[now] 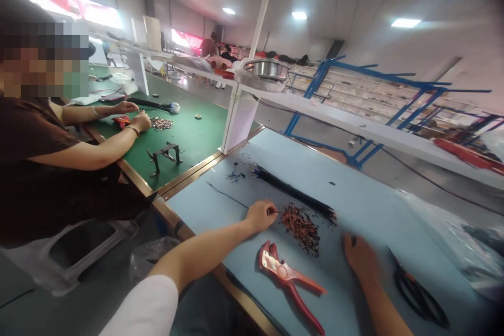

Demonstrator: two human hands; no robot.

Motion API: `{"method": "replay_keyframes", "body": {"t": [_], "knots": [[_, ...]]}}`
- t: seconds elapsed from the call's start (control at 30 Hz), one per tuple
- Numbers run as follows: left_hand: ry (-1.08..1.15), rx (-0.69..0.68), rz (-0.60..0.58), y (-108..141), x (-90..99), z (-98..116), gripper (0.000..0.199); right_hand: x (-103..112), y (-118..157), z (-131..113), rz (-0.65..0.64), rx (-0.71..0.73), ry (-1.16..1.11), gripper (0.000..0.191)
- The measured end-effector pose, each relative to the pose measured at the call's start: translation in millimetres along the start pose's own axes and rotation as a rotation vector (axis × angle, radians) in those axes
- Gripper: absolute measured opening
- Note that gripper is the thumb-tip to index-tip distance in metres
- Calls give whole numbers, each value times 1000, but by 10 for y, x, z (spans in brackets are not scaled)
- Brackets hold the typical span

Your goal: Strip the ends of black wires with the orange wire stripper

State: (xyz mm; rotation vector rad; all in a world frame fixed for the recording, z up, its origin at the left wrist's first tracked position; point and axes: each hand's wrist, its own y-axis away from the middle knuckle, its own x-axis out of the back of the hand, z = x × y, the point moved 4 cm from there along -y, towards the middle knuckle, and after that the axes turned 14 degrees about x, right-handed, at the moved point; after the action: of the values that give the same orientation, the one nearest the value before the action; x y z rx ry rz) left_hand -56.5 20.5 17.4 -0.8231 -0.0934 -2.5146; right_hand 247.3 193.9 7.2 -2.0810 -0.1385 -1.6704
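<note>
My left hand is closed on a thin dark wire, whose long end runs back to the left over the blue tabletop. Just right of that hand lies a pile of small copper-coloured pieces. Behind the pile is a bundle of black wires. My right hand, blurred, is low over the table right of the pile; its fingers are smeared and what they hold, if anything, is hidden. Between my arms lies a red-handled wire stripper. Black scissors rest right of my right hand.
At the left a person works at a green table with a black stand and another pile of small pieces. A white shelf crosses behind my table. Clear plastic bags lie at the right edge.
</note>
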Motion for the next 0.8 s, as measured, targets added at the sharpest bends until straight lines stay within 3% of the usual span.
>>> {"method": "replay_keyframes", "body": {"t": [0.2,0.47,0.63,0.8], "knots": [[-4,-16,-25,39,-9,48,13,-138,269,-75,-59,84,-12,58],[-26,-33,-63,55,-25,57,14,-187,476,-590,-18,235,-175,64],[-29,-35,-63,55,-10,53,13,10,518,-874,41,212,-314,63],[-29,-53,-68,58,-38,43,13,305,828,-1248,116,515,-283,45]]}}
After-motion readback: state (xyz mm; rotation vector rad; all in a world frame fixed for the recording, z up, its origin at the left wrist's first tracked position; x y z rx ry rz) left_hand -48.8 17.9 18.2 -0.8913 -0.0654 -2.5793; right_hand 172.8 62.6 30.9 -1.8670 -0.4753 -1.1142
